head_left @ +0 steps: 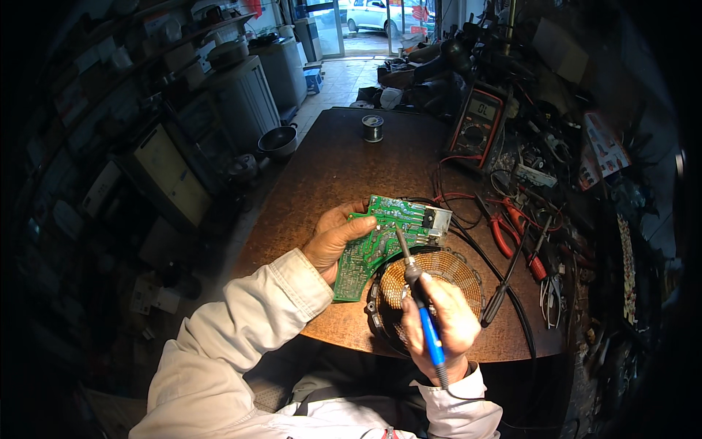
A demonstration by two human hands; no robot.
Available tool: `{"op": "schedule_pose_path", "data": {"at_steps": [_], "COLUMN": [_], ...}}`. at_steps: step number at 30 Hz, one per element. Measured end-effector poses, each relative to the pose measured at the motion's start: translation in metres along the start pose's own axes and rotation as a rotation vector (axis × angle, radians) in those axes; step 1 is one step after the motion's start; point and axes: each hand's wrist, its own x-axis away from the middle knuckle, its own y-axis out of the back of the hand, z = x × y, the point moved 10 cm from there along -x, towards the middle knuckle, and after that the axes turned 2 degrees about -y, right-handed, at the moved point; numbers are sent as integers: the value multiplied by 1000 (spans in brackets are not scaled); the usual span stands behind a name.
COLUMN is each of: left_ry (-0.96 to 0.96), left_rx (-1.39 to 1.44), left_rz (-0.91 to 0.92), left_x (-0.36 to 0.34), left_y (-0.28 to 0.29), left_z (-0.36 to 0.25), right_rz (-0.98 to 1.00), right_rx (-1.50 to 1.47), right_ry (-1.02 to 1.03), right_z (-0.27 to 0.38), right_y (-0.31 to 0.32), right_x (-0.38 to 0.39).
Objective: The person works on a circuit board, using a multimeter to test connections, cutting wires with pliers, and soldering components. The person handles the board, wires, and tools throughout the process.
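My left hand [335, 240] grips a green circuit board [355, 272] by its left edge, thumb on top, and holds it tilted above the table. A silver heat sink [441, 222] juts from the board's right end. In my right hand [447, 320] is a soldering iron [430, 329] with a blue handle, held like a pen. Its metal tip points up at the board's middle and looks to be at the surface; whether it touches I cannot tell. Below both hands lies a round copper-coloured coil [462, 276] in a black frame, partly hidden by the board and my right hand.
A solder spool [373, 129] stands at the brown table's [322, 161] far end. Along the right are a multimeter [478, 121], red-handled pliers [503, 235], a screwdriver [497, 304], black cables and cluttered parts. A dark pan [278, 140] and cabinets stand left of the table.
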Motion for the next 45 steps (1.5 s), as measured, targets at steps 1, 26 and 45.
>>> {"op": "schedule_pose_path", "data": {"at_steps": [1,26,45], "left_ry": [12,124,206], "left_rx": [12,95,253], "left_rz": [15,-12,-9], "left_x": [-2,-1,5], "left_y": [0,9,1], "left_z": [2,14,17], "right_rz": [38,191,269], "right_rx": [29,148,165], "right_ry": [64,239,255], "right_z": [7,28,28], "right_y": [-4,-30,-35], "right_x": [0,4,8]}}
